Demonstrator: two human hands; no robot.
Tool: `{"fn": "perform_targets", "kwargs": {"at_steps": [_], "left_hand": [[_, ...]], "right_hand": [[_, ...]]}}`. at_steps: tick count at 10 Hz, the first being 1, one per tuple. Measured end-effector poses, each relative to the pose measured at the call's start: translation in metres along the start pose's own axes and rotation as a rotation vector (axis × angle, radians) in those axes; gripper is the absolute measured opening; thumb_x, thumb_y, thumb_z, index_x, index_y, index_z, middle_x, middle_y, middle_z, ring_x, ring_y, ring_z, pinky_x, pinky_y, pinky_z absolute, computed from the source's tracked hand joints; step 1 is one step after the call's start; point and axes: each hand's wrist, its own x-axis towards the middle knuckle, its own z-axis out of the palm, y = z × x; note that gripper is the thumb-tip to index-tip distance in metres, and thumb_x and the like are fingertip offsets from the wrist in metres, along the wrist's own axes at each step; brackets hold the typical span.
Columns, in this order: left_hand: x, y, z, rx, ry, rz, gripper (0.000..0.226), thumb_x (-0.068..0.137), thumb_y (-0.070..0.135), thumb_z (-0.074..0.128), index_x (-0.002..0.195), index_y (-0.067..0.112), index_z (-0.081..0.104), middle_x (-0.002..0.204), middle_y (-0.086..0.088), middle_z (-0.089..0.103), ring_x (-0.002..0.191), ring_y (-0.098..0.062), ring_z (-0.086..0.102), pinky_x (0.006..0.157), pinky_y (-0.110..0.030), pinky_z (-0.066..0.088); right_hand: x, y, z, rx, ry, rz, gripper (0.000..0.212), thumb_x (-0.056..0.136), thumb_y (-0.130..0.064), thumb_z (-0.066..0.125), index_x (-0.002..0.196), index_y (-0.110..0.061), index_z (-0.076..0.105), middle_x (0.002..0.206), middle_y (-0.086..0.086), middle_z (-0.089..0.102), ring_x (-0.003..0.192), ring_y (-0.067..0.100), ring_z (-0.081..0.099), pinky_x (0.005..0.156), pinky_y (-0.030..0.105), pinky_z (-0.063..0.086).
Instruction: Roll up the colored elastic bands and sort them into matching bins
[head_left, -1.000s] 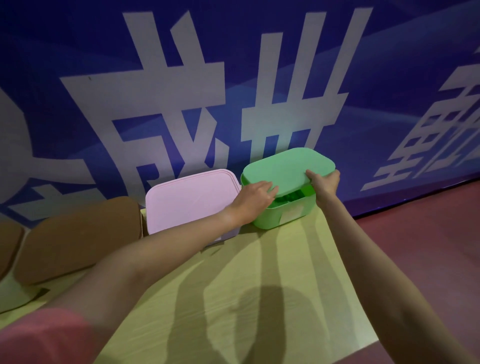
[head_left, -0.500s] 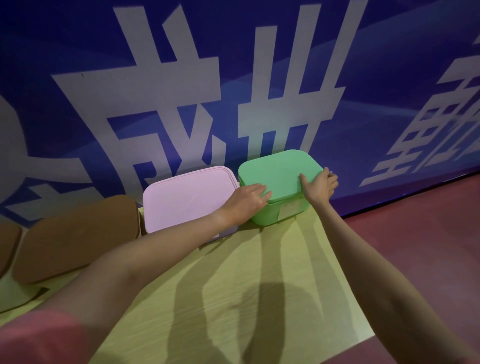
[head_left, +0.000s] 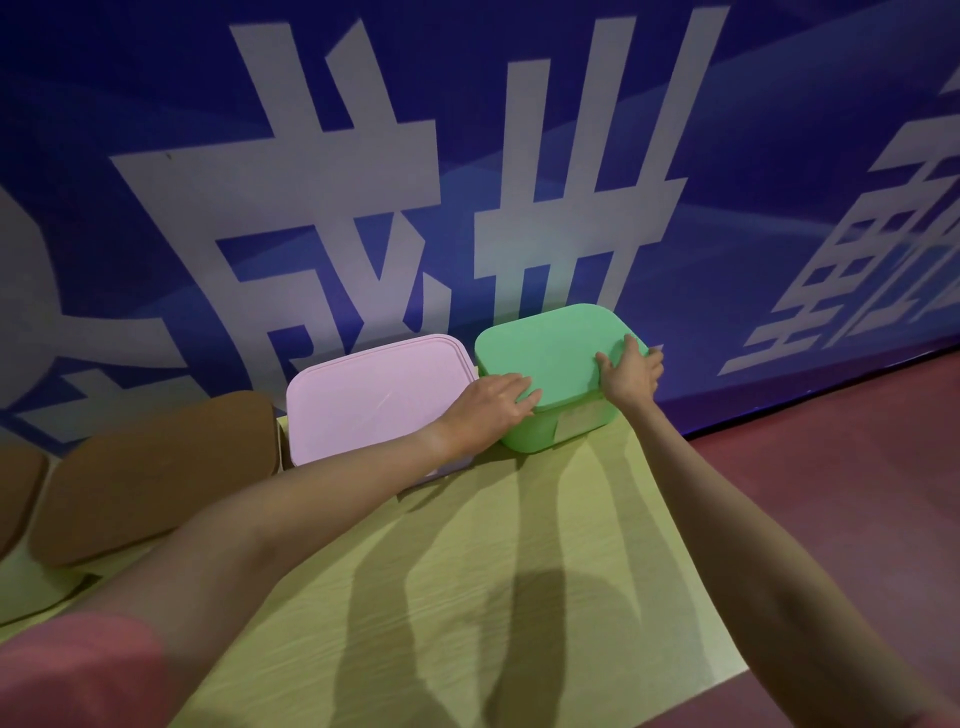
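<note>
Green lid (head_left: 545, 348), both hands' fingers (head_left: 522, 397) flat on it

Four lidded bins (head_left: 561, 431) side by side along the table's (head_left: 467, 597) far edge, against the banner (head_left: 519, 156).

green bin (head_left: 545, 434), lid (head_left: 550, 351) seemingly shut, beside pink bin (head_left: 379, 400)
</note>
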Motion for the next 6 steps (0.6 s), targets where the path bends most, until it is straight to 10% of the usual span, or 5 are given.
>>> {"fn": "perform_targets", "kwargs": {"at_steps": [6], "left_hand": [[0.012,-0.014,-0.020,-0.333,-0.306,-0.161,0.032,0.099,0.030,0.044,0.101,0.008,0.067,0.105,-0.009,0.065,0.101,-0.026,0.058,0.087,-0.042,0.048]], "right_hand": [[-0.004,-0.008,-0.009,-0.434,-0.146,-0.181,0.047,0.104,-0.032,0.030,0.147,-0.013,0.027,0.156,0.023,0.012,0.146,0.035,0.005,0.115,0.057,0.002]]}}
